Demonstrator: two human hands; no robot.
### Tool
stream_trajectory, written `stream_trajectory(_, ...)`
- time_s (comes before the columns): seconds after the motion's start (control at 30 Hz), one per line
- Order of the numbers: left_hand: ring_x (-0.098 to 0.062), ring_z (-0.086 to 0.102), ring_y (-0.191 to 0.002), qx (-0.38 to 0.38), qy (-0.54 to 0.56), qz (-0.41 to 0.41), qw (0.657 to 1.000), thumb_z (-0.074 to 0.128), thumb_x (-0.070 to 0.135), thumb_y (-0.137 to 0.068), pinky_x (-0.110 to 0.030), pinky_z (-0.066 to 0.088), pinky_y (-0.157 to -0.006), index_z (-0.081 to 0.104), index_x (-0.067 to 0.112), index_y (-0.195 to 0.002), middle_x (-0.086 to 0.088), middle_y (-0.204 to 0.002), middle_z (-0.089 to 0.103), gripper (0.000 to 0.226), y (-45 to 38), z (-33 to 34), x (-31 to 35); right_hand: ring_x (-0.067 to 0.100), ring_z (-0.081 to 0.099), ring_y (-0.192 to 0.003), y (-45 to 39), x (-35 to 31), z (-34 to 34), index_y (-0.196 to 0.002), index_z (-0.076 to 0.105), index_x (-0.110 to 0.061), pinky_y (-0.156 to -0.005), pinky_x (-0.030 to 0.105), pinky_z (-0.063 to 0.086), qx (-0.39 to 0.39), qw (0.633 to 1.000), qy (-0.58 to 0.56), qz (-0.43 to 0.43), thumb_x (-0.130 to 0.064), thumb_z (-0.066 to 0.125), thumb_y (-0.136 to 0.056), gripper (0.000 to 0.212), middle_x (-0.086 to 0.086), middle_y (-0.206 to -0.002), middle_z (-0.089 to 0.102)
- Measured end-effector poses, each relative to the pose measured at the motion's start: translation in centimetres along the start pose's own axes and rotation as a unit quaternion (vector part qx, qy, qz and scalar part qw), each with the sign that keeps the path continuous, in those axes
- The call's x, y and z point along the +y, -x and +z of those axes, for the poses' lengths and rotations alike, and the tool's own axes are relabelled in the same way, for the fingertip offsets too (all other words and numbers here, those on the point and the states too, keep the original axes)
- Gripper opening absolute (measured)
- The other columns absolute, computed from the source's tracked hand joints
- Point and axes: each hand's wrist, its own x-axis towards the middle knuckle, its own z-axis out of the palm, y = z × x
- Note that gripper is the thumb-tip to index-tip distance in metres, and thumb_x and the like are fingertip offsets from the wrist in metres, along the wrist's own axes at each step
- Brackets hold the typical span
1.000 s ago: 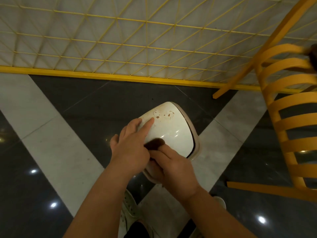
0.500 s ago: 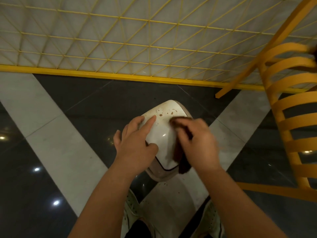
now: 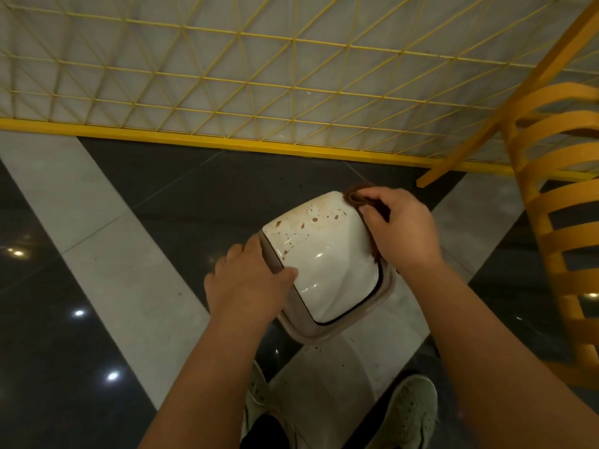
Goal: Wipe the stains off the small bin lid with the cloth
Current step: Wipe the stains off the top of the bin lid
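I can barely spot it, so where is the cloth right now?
In the head view the dark cloth is pinched in the right hand, at the far right edge of the white lid, beside the stains.

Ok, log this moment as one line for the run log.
step: wiping lid | left hand: steadies bin lid | right hand: grips cloth at lid's far edge | stains: remain
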Motion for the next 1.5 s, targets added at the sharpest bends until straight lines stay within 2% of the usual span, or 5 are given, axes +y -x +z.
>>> stream_trajectory(0.43,-0.020,0.052,-0.117,0.050,0.162,0.021,0.985,0.079,0.035,-0.073,-0.038,0.045,-0.092,0.048,0.038,-0.137,0.002,-0.132,0.053,0.071,-2.1,-1.1,-1.6,0.008,0.069,-0.079,13.0,2.2,-0.5,-0.093,0.060,-0.051,-0.076,0.036,0.059,-0.057,0.967,-0.187,0.165,-0.023,0.064,-0.088,0.028,-0.012,-0.088,0.069)
stream_trajectory(0.63,-0.019,0.042,-0.130,0.067,0.087,0.128,0.986,0.060,0.028,-0.090,-0.041,0.036,-0.109,0.038,0.037,-0.144,0.004,-0.144,0.044,0.059,-1.7,-0.6,-1.2,-0.007,0.058,-0.096,14.8,2.2,0.4,-0.105,0.061,-0.042,-0.083,0.011,0.047,0.027,0.997,-0.066,-0.033,-0.017,0.070,-0.077,0.038,-0.027,-0.098,0.059)
stream_trajectory(0.87,-0.014,-0.029,-0.142,-0.032,-0.069,0.171,0.982,0.071,0.075,-0.050,-0.043,-0.014,-0.114,-0.030,0.033,-0.144,0.013,-0.153,-0.034,0.144,0.9,1.6,-1.2,0.007,0.054,-0.094,12.3,1.0,0.9,-0.106,0.071,-0.029,-0.083,0.025,0.042,0.057,0.977,0.003,-0.204,-0.025,0.066,-0.081,0.026,-0.007,-0.096,0.062)
stream_trajectory(1.27,-0.014,-0.033,-0.140,-0.018,-0.085,0.104,0.991,0.068,0.083,-0.040,-0.050,-0.011,-0.117,-0.039,0.022,-0.141,0.007,-0.151,-0.041,0.159,1.1,2.3,-1.2,-0.018,0.037,-0.114,9.7,0.1,2.4,-0.113,0.066,-0.039,-0.089,-0.003,0.029,-0.028,0.993,-0.089,-0.074,-0.029,0.058,-0.091,0.026,-0.034,-0.124,0.039)
stream_trajectory(1.5,-0.015,-0.026,-0.144,-0.014,-0.076,0.107,0.991,0.073,0.077,-0.044,-0.051,-0.009,-0.117,-0.032,0.024,-0.145,0.008,-0.156,-0.030,0.155,0.9,2.2,-1.0,0.009,0.048,-0.114,12.4,0.3,2.5,-0.112,0.070,-0.028,-0.098,0.017,0.036,-0.017,0.980,-0.014,-0.199,-0.029,0.056,-0.091,0.026,-0.007,-0.125,0.055)
